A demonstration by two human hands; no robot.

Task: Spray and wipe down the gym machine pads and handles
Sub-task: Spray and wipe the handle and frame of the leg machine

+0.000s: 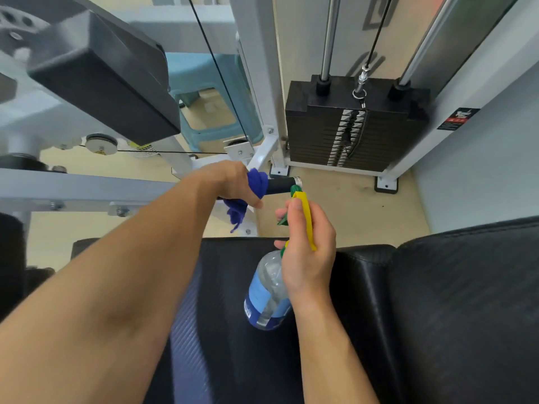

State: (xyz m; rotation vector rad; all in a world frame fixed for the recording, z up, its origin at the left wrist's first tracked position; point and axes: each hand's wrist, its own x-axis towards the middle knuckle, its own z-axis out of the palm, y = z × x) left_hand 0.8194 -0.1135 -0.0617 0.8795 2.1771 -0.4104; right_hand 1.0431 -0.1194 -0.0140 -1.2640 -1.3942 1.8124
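Clenched round a blue cloth (258, 182), my left grip (233, 183) wraps that cloth over the black handle (278, 185) of the gym machine. A loose tail of the cloth hangs below my fingers. The bare end of the handle, with its chrome cap (297, 180), sticks out to the right of the cloth.

My right grip (309, 252) grasps the spray bottle (268, 293) by its neck, with my fingers curled at the green trigger. The bottle is clear with a blue label and tilts forward over the black seat pad (437, 301). Its yellow head ends in a green nozzle (296, 188), which sits just beside the handle's capped end.

Beyond my hands stands the weight stack (355, 126) on its two chrome guide rods. At upper left a black pad (102, 74) juts from the white frame. A light blue plastic stool (210, 91) stands behind a thin black cable (217, 68).
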